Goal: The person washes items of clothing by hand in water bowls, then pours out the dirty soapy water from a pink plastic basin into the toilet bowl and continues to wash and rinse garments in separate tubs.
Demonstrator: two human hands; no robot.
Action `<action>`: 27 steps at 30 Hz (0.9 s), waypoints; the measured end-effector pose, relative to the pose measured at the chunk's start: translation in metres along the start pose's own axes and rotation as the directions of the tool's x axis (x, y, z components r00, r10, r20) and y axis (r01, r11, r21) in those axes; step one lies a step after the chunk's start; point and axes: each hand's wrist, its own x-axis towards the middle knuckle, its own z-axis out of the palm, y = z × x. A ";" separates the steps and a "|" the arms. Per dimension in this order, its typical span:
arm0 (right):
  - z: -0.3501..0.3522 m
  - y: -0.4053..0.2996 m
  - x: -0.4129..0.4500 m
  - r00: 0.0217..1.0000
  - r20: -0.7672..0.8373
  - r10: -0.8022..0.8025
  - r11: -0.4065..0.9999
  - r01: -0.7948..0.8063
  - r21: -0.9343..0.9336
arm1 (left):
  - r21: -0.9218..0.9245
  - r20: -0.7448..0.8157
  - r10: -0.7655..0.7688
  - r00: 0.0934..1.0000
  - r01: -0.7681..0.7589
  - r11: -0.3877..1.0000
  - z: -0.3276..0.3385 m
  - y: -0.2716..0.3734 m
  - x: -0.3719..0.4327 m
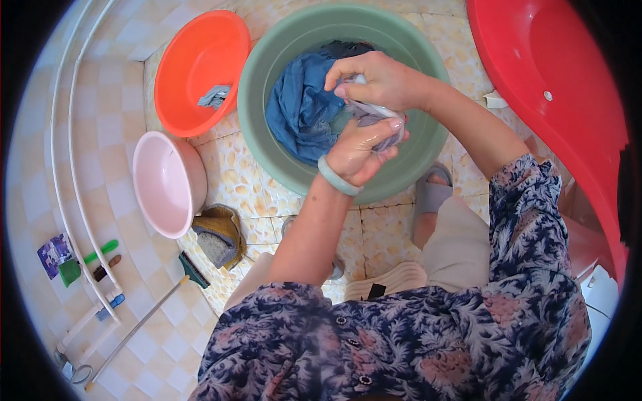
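Note:
A wet, bunched grey-and-white cloth (371,113) is held between my hands above a large green plastic tub (256,135). My left hand (363,148), with a pale bangle (337,179) at its wrist, wraps round the lower part of the cloth. Higher up, my right hand (378,80) pinches its upper end between thumb and fingers. Below them, a blue garment (301,110) lies soaked in the tub's water. Darker fabric (351,48) shows behind it at the far side, partly hidden by my right hand.
An orange basin (193,65) holds a small grey cloth (215,96). Closer on the left are a pink basin (163,185), a brown-and-grey cloth bundle (220,235) and a long-handled floor squeegee (193,270). White rails (75,130) run along the tiled wall. A red bathtub (546,75) curves along the right.

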 end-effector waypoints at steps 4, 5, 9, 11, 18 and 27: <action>0.003 0.008 0.007 0.994 -0.064 -0.083 0.984 0.071 -0.166 | 0.212 -0.121 -0.006 0.993 0.031 0.977 0.012 0.005 0.006; 0.005 0.011 0.008 0.995 -0.062 -0.083 0.984 0.071 -0.164 | 0.364 -0.146 0.057 0.988 0.000 0.932 0.010 0.005 0.010; 0.012 0.022 0.009 0.992 -0.123 0.001 0.964 -0.034 -0.263 | 0.794 -0.177 0.294 0.939 -0.040 0.607 -0.003 -0.006 0.029; 0.019 0.030 0.009 0.990 -0.131 0.061 0.956 -0.095 -0.277 | 0.795 -0.179 0.325 0.928 -0.058 0.604 -0.012 -0.011 0.030; 0.045 0.055 0.014 0.941 -0.322 0.102 0.921 -0.212 -0.327 | 0.907 -0.118 0.535 0.836 -0.128 0.401 -0.045 -0.032 0.043; 0.053 0.077 0.025 0.871 -0.417 0.261 0.891 -0.384 -0.244 | 0.950 -0.258 0.581 0.772 0.093 0.298 -0.063 -0.029 0.054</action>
